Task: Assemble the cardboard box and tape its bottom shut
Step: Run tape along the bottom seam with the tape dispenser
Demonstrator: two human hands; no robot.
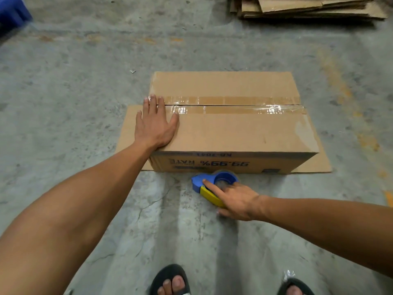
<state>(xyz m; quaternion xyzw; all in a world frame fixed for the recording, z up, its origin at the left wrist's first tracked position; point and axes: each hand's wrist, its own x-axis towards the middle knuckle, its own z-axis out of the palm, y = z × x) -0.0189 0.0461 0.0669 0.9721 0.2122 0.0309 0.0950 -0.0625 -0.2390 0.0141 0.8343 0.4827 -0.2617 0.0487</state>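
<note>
box: cardboard box [234,133] is sitting upside down on the floor [63,81], flaps spreading out flat underneath it at left and right
print: near side is reading "99.99% RATE" inverted; a blue code strip above it is too blurred to read
seam: clear tape [229,105] is running the full length of the centre seam, a dark gap line showing through
left hand: left hand [156,122] is lying flat on the box's left end, grip released, fingertips reaching the tape
right hand: right hand [236,201] is grasping the yellow handle of the tape dispenser [214,184], index finger stretching along its blue body
dispenser: resting on the floor just in front of the box's near wall
room: bare concrete is stretching left and near; flattened cartons [308,7] are stacking far right, blue bin [10,13] far left
feet: two black sandals [170,279] are showing at the bottom edge
</note>
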